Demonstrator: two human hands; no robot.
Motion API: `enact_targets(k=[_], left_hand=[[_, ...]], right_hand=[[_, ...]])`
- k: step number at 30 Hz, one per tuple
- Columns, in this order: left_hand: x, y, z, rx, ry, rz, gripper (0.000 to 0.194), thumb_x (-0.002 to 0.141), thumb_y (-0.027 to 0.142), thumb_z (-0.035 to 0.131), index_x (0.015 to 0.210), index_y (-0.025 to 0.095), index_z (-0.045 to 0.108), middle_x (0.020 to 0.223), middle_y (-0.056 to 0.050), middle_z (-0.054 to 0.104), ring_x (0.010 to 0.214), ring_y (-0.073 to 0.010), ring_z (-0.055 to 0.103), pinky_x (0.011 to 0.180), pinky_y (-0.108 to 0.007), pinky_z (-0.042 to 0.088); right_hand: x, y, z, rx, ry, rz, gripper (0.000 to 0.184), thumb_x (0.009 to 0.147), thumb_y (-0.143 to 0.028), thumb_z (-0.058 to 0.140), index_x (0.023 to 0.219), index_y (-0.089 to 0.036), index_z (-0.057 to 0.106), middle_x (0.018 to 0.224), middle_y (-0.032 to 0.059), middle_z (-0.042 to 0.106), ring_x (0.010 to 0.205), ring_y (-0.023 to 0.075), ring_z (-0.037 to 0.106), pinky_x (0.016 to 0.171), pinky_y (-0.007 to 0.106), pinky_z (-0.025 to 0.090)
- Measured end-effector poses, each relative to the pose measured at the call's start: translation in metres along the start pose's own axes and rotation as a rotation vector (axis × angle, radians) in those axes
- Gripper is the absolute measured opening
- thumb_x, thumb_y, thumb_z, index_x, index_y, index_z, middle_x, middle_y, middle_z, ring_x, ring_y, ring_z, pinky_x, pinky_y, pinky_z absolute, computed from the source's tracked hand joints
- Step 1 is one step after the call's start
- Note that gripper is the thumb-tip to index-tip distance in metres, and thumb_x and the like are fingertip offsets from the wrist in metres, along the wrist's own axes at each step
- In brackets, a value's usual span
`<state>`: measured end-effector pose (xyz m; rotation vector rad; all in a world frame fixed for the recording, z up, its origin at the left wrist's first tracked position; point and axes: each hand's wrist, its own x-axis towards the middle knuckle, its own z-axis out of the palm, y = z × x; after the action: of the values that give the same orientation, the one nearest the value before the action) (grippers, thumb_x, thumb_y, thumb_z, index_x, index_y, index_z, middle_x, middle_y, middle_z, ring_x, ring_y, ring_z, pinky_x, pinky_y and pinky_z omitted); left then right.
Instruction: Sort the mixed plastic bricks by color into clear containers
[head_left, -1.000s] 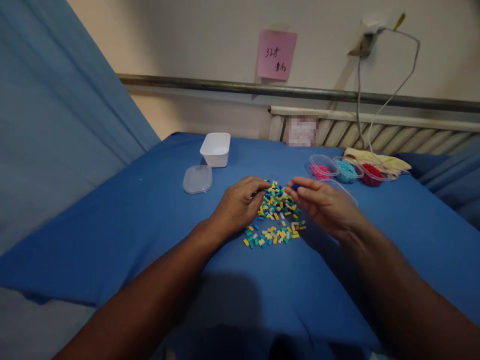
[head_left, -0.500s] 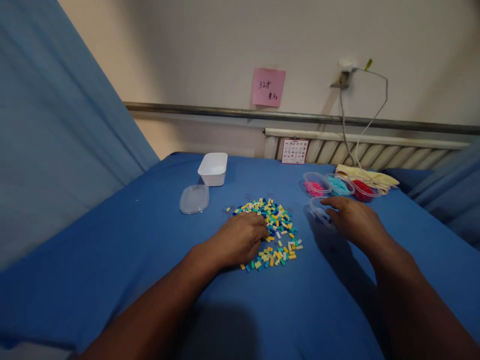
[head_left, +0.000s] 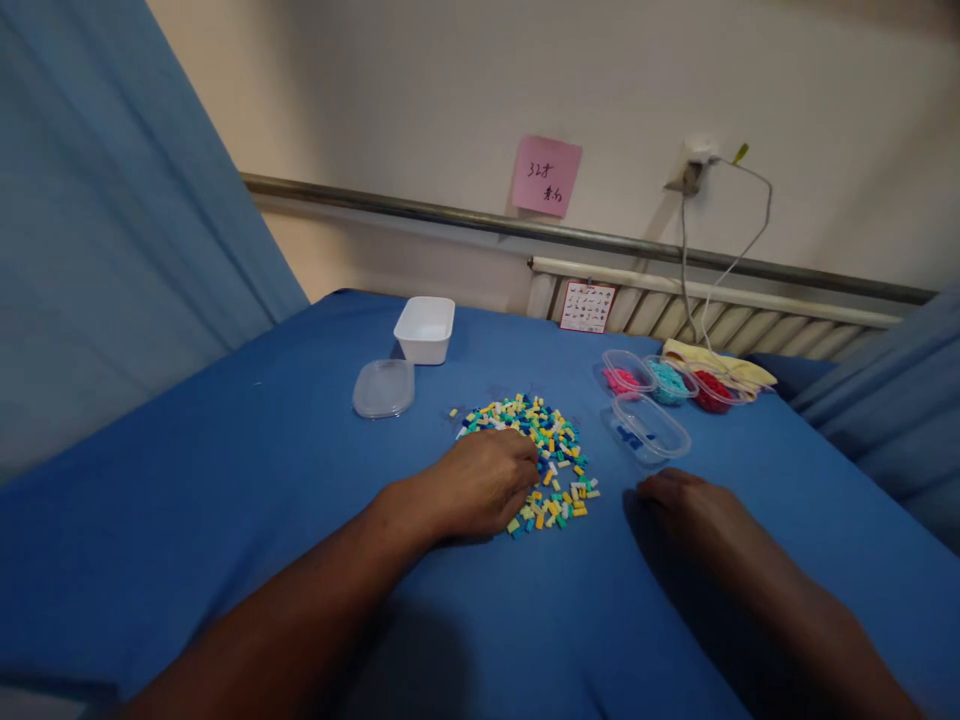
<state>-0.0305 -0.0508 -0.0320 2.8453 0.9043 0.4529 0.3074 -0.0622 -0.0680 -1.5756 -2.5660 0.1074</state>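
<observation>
Small building bricks (head_left: 559, 430) in yellow, green, white and blue lie in a loose heap on the blue cloth. Over the heap's left side rests my left hand (head_left: 487, 478), its fingers curled down among the bricks; whatever they pinch is hidden. My right hand (head_left: 686, 505) is low over the cloth, right of the heap, with fingers drawn together and nothing visible in them. Just beyond it stands a clear plastic container (head_left: 671, 432) with a few dark blue bricks (head_left: 631, 437) inside.
Behind are clear containers of pink bricks (head_left: 621, 380), turquoise bricks (head_left: 667, 380) and red bricks (head_left: 712, 392), near a yellow cloth (head_left: 694, 356). A white tub (head_left: 426, 345) and a clear lid (head_left: 384, 388) lie back left. A radiator (head_left: 652, 310) lines the wall.
My right hand has drawn back from the clear container toward me, leaving it in full view. My left hand remains at the heap. The view has tilted slightly.
</observation>
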Motion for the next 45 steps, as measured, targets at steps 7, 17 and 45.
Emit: enact_targets(k=[7, 17, 45], left_hand=[[0.0, -0.004, -0.002, 0.029, 0.033, -0.026, 0.027, 0.104, 0.026, 0.055, 0.086, 0.018, 0.073, 0.1, -0.011, 0.072, 0.095, -0.0245, 0.069, 0.09, -0.04, 0.054], [-0.013, -0.025, 0.023, 0.048, -0.139, -0.26, 0.069, 0.112, 0.056, 0.039, 0.17, 0.02, 0.034, 0.177, -0.015, 0.031, 0.166, -0.0318, 0.026, 0.133, -0.055, 0.021], [0.007, -0.021, 0.033, 0.06, -0.226, -0.328, 0.082, 0.111, 0.064, 0.025, 0.173, 0.01, 0.026, 0.181, -0.019, 0.016, 0.17, -0.0321, 0.013, 0.136, -0.052, 0.013]], right_hand=[[0.032, 0.022, -0.041, -0.095, 0.217, 0.031, 0.032, 0.102, -0.025, 0.05, 0.113, -0.023, 0.081, 0.111, 0.0118, 0.082, 0.097, 0.0288, 0.078, 0.085, 0.039, 0.058], [0.082, -0.055, 0.008, 0.209, -0.076, -0.284, 0.075, 0.107, -0.056, 0.052, 0.168, -0.013, 0.044, 0.175, 0.0225, 0.036, 0.163, 0.0374, 0.036, 0.129, 0.057, 0.036], [0.074, -0.066, 0.034, 0.176, -0.135, -0.265, 0.096, 0.107, -0.078, 0.027, 0.176, -0.012, 0.02, 0.181, 0.0192, 0.015, 0.169, 0.0365, 0.015, 0.135, 0.06, 0.019]])
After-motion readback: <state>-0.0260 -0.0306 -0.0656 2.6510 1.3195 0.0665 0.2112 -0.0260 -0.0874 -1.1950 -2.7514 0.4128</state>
